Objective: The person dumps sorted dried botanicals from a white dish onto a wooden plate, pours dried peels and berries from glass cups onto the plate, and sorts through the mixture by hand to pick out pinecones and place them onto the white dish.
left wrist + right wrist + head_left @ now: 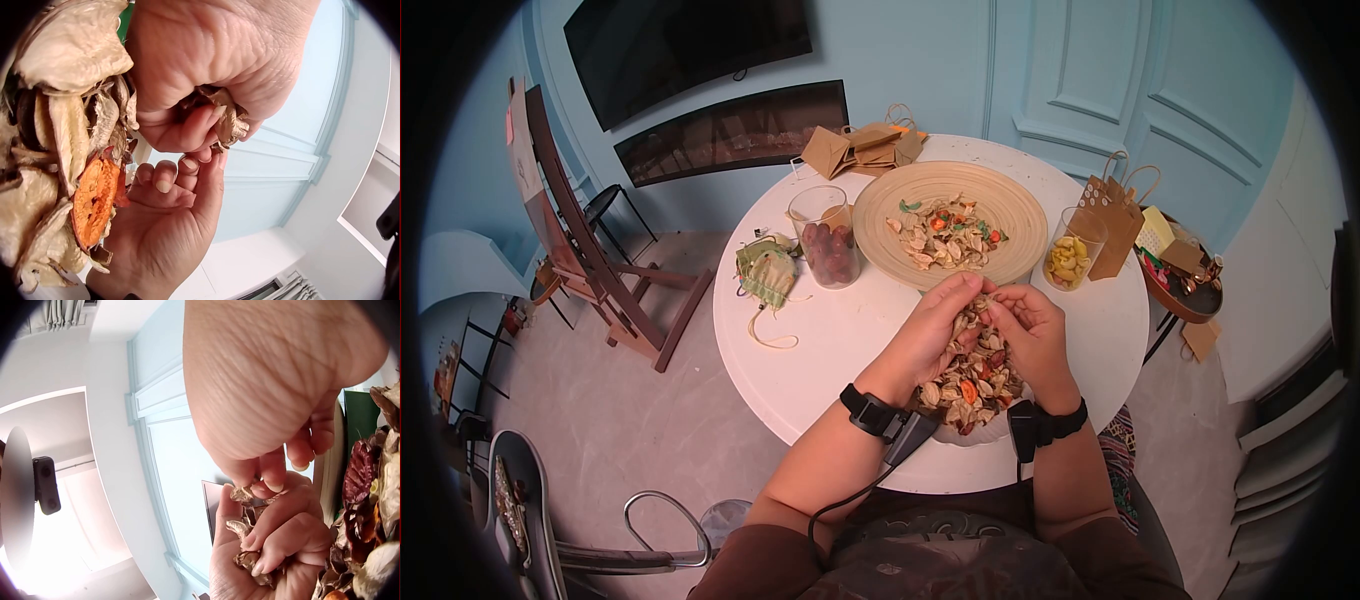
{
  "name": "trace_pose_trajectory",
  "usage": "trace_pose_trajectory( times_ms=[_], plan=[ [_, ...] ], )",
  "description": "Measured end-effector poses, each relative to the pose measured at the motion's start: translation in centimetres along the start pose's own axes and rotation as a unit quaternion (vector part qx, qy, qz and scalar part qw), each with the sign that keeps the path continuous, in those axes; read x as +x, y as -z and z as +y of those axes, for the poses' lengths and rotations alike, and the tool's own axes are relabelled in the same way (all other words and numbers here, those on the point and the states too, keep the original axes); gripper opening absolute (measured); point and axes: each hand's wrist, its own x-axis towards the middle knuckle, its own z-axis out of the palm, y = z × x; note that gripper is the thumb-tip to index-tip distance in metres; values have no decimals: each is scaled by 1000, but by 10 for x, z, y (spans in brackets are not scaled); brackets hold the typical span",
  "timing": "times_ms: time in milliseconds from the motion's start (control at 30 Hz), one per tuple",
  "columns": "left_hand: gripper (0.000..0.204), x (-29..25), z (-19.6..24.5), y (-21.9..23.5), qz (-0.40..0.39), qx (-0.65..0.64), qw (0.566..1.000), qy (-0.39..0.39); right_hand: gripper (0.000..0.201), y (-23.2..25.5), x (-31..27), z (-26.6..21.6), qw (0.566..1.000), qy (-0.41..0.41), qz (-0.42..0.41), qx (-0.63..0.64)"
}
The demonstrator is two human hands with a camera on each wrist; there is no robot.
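My left hand [935, 330] holds several dried, tan, petal-like pieces [250, 559] in its curled fingers, over a pale bowl [990, 432]. Against its fingertips, my right hand [1037, 335] pinches one such dried piece [241, 494] between thumb and fingers. The bowl is heaped with dried potpourri [965, 392], mostly tan husks with dark red bits and an orange dried slice [95, 201]. Just beyond both hands, a round wooden plate [880, 240] carries a loose pile of tan pieces [935, 240] with some orange and green ones.
Left of the plate stand a clear cup of dark red fruits [832, 255] and a green drawstring pouch [768, 272]. On the right are a cup of yellow pieces [1067, 262] and a brown paper bag [1112, 225]. Folded paper bags [865, 150] lie at the white table's [790, 380] back.
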Motion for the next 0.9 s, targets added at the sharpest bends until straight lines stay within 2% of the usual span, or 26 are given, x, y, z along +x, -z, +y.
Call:
trace_pose_trajectory(
  times_ms=[900],
  plan=[
    [12,2,-1,2,-3,-15,1000,7,8,2,0,-2,1000,-1,10,20]
  ],
)
